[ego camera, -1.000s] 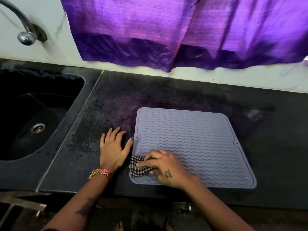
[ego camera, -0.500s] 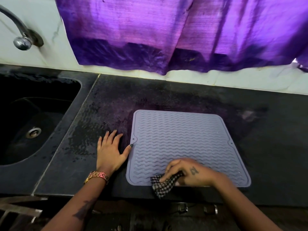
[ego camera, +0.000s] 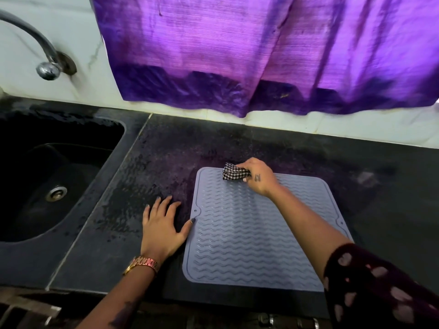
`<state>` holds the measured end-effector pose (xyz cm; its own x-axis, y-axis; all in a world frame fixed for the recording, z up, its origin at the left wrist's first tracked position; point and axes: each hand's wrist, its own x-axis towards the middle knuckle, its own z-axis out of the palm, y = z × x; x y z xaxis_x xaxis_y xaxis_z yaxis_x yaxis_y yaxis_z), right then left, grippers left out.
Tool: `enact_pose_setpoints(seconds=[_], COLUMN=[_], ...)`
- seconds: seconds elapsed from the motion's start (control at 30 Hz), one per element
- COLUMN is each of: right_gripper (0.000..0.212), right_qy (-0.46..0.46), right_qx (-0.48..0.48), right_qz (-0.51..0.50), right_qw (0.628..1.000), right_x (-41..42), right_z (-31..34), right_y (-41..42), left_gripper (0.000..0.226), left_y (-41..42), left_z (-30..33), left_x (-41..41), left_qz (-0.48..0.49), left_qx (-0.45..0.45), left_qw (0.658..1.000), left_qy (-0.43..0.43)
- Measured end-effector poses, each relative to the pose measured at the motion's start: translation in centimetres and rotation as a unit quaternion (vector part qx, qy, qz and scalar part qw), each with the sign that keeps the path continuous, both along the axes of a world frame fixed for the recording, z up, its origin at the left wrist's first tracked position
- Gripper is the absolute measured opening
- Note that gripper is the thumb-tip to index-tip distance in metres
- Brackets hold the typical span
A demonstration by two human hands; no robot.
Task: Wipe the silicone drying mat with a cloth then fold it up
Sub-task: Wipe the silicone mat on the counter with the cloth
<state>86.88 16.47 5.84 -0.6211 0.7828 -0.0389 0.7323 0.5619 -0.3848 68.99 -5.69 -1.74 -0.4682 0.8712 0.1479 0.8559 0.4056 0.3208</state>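
Note:
A grey-blue silicone drying mat [ego camera: 249,233] with wavy ridges lies flat on the dark counter. My right hand [ego camera: 257,178] grips a bunched black-and-white checked cloth [ego camera: 234,172] and holds it on the mat's far edge, near the far left corner. My left hand [ego camera: 162,227] rests flat on the counter beside the mat's left edge, fingers spread, with the thumb tip touching the mat's rim by its small tab.
A black sink [ego camera: 50,176] with a metal drain is set into the counter at the left, under a chrome tap [ego camera: 45,60]. A purple curtain [ego camera: 261,55] hangs over the white wall behind. The counter's front edge runs just below the mat.
My right hand has carried the cloth from the mat's near edge up to its far edge. My left hand has stayed beside the mat's left edge.

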Motion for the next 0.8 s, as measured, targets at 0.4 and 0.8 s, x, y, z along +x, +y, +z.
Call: enact_pose_setpoints(seconds=[0.4, 0.8], right_gripper=[0.05, 0.056], right_qy=[-0.1, -0.039], right_qx=[0.063, 0.068], right_qz=[0.023, 0.032], right_qw=[0.993, 0.996], right_x=[0.1, 4.6], right_z=[-2.8, -3.1], right_y=[0.2, -7.6], left_gripper=[0.078, 0.084], left_y=[0.4, 0.2], left_z=[-0.3, 0.0], left_x=[-0.1, 0.0], left_qz=[0.007, 0.002], left_qx=[0.006, -0.001], left_qw=[1.0, 1.0], left_qy=[0.005, 0.005])
